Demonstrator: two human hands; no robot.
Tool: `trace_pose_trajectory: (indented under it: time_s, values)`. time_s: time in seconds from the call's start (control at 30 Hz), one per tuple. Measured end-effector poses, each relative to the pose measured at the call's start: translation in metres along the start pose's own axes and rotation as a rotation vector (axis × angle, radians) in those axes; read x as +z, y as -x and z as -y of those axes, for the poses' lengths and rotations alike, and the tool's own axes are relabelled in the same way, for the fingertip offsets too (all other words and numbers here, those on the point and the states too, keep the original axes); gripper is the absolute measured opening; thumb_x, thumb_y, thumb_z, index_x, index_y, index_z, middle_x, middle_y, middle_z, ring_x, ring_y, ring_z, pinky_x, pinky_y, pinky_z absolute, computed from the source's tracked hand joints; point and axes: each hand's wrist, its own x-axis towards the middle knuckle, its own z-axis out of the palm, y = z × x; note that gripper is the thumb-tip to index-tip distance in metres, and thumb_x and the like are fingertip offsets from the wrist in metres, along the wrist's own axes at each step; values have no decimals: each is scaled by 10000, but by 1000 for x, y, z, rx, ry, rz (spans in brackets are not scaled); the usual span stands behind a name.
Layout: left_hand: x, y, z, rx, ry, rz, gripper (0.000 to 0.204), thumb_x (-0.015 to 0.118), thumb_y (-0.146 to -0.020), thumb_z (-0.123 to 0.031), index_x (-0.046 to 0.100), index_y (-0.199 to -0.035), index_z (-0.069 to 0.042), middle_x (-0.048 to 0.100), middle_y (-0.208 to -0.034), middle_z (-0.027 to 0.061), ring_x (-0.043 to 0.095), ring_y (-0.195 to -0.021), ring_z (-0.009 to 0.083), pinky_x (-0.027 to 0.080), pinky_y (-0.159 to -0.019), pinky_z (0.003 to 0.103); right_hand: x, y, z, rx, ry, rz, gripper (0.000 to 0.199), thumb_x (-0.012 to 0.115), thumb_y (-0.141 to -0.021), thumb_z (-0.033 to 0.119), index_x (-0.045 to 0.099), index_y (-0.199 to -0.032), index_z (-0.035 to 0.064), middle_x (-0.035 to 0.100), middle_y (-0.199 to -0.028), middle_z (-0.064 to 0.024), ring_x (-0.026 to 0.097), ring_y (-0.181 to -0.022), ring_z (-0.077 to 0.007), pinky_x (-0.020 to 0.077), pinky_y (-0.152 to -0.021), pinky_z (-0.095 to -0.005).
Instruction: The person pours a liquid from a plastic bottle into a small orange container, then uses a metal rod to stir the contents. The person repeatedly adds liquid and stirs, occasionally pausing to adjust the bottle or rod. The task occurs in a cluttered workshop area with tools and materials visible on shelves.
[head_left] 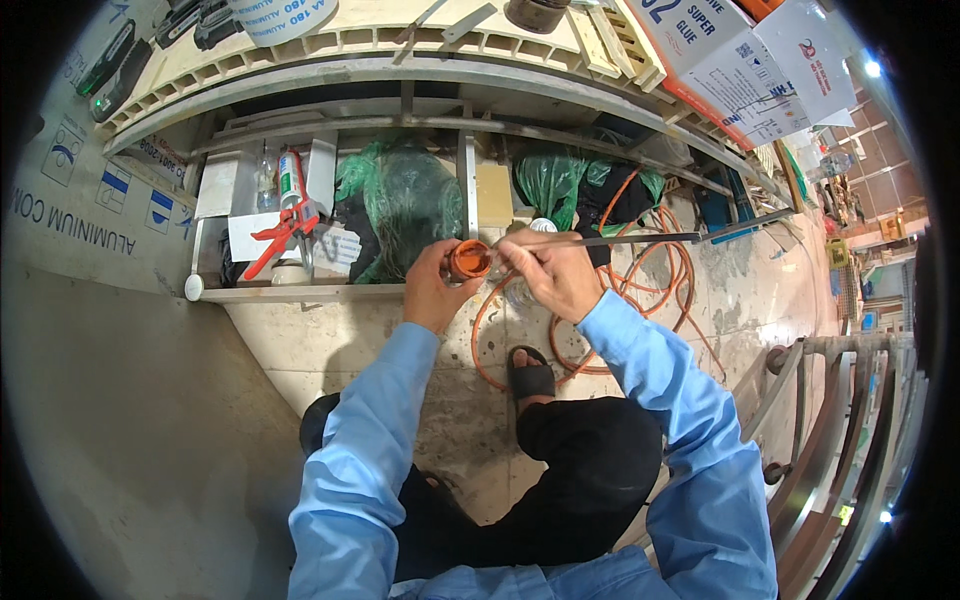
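From here, the likeliest trouble at the big end is the surface (365, 22): a knock to its frame could shake down the loose metal strip (468, 23) lying at its near edge. The orange hose (688, 275) coils on the floor to the right, close by the black sandal (532, 380), so a shift of that foot could snag it and jolt both arms. The thin dark stick (640, 240) reaches well out to the right, and its far end could catch the rack frame (745, 226) if the wrist swings. The small orange jar (470, 262) is open, up in the air near the shelf's near rail (330, 294); too much tilt or a slack grip could spill the orange stuff inside. As for pose, both blue-sleeved forearms come in from the near side and converge, wrists apart, hands almost meeting. The left hand (436, 284) grasps the jar from its left side, fingers curled round the wall, mouth facing up. The right hand (553, 272) is knuckles-up just right of the rim, closed around what looks like the stick, thumb and fingertips pinched together; whether they touch the jar I cannot tell.
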Motion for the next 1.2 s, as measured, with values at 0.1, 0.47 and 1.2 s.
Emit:
trace_pose_trajectory:
  time_s: [0.1, 0.47, 1.2]
  values:
    - [-3, 1, -2, 13, -45, 0, 628, 924, -712, -59, 653, -1278, -46, 675, -1193, 84, 678, -1028, 203, 571, -894, 346, 0, 4, 0, 78, -47, 100, 230, 611, -1027, 124, 732, -984, -67, 746, -945, -196, 716, -805, -371, 570, -740, -398]
    - [-2, 0, 2, 6, -2, 4, 628, 930, -720, -79, 653, -1282, -41, 681, -1201, 86, 681, -1035, 202, 575, -876, 342, 5, 6, 1, -34, -27, 89, 252, 623, -1016, 112, 726, -902, -87, 753, -926, -190, 726, -790, -366, 571, -716, -402]
    - [-6, -2, 2, -7, 7, 18, 654, 928, -725, -89, 644, -1310, -18, 683, -1229, 105, 695, -1062, 209, 592, -909, 347, 9, 4, -2, -64, -32, 114, 258, 605, -1031, 116, 733, -936, -88, 751, -966, -182, 717, -821, -365, 568, -744, -402]
